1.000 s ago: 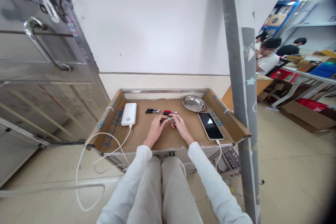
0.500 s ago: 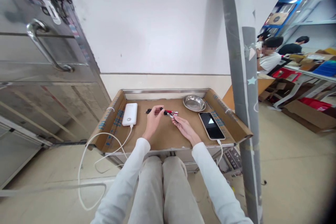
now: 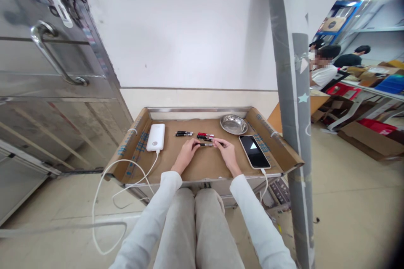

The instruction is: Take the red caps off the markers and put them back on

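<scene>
A black pen with a clear section lies level between my two hands, low over the cardboard-lined tray. My left hand is closed on its left end. At the other end, the fingers of my right hand pinch the pen; its tip is hidden by them. Just beyond my hands are a red pen and a black pen, side by side. Further left lie black pens, grouped close together.
A white power bank with a cable is at the left. On the right are a phone, also cabled, and a round metal dish. A wrapped grey pole stands beside the tray. People sit in the right background.
Both hands have come down and nearer to me, and the pen has gone from slanted to level. The pens behind them show more fully.
</scene>
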Available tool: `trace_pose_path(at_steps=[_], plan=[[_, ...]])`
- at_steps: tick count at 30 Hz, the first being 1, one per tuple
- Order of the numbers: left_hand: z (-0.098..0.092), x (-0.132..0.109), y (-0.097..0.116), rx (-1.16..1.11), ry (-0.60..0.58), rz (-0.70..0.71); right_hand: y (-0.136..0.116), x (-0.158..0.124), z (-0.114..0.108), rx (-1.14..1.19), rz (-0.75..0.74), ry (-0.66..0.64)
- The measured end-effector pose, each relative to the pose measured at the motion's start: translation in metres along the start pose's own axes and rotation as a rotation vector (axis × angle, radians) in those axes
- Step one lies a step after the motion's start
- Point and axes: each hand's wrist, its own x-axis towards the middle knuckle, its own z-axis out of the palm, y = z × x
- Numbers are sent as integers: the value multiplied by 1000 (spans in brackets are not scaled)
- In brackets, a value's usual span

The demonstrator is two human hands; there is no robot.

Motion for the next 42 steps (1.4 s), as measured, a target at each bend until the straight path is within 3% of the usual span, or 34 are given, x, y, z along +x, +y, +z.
trace_pose_path(at_steps=[5, 9, 12, 18, 24, 36, 39, 42], plan=[[6, 8, 4, 263, 12, 127, 2, 2, 12, -351, -184, -195], [9, 7, 7, 274, 62, 149, 2, 3, 17, -497, -296, -306], [10, 3, 7, 250, 29, 193, 1, 1, 13, -512, -328, -339], [13, 3, 6, 258, -35, 169, 8, -1, 8, -582, -335, -247], [12, 6, 8, 318, 41, 89, 14, 8, 11, -709, -387, -135], [15, 8, 5, 406, 30, 145, 1, -1, 12, -1015, -389, -108], [13, 10, 4, 413, 92, 163, 2, 1, 11, -997, -368, -91], [6, 11, 0, 476, 272, 71, 4, 0, 9, -945, -355, -101]])
